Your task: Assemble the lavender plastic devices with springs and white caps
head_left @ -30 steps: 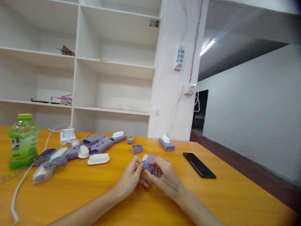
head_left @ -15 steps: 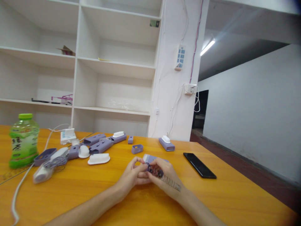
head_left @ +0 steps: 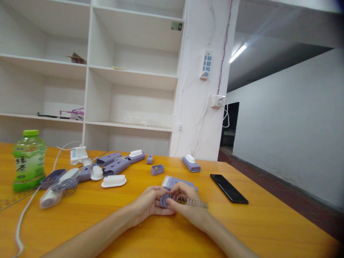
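Left hand (head_left: 149,205) and right hand (head_left: 185,204) low on orange bench (head_left: 107,229), fingertips of both pinched on small purple round cap (head_left: 163,200) at end of metal coil spring (head_left: 192,202); spring lying out to the right over right hand, far end free. Purple housing (head_left: 174,182) just behind hands, black phone (head_left: 228,188) to right, loose purple and white parts (head_left: 113,181) and green bottle (head_left: 29,161) well apart at left. Risk, as judged: spring slipping off cap and jumping away if pinch loosens or is off-axis; kinking if bent sideways.
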A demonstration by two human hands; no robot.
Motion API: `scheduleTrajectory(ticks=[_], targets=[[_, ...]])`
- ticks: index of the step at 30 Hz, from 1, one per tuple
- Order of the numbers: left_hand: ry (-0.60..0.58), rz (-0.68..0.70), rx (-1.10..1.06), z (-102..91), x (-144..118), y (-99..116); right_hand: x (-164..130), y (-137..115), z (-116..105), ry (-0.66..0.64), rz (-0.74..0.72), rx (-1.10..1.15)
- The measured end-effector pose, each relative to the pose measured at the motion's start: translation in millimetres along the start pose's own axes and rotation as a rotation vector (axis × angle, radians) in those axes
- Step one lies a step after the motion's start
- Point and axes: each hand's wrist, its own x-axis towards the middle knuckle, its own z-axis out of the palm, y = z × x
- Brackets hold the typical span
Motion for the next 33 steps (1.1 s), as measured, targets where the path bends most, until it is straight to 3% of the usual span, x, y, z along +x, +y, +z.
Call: scheduleTrajectory(ticks=[6,11,16,22,33], targets=[[0.005,0.033,-0.002,-2.4,5.4,-6.5,2.0,-0.8,-4.4,0.009,-0.004,-0.059],[-0.003,0.095,0.021,-8.2,10.8,-12.3,4.8,1.2,-7.1,0.094,0.024,-0.116],[0.035,0.108,0.012,-6.4,6.0,-4.9,3.6,-4.3,-9.7,0.097,0.017,-0.136],[-0.073,0.156,0.121,-5.6,0.6,4.9,2.9,-10.2,-11.2,0.076,-0.049,-0.119],[0.067,0.282,0.216,-4.5,11.5,-11.2,-0.3,-19.1,-12.1,0.082,-0.178,-0.188]])
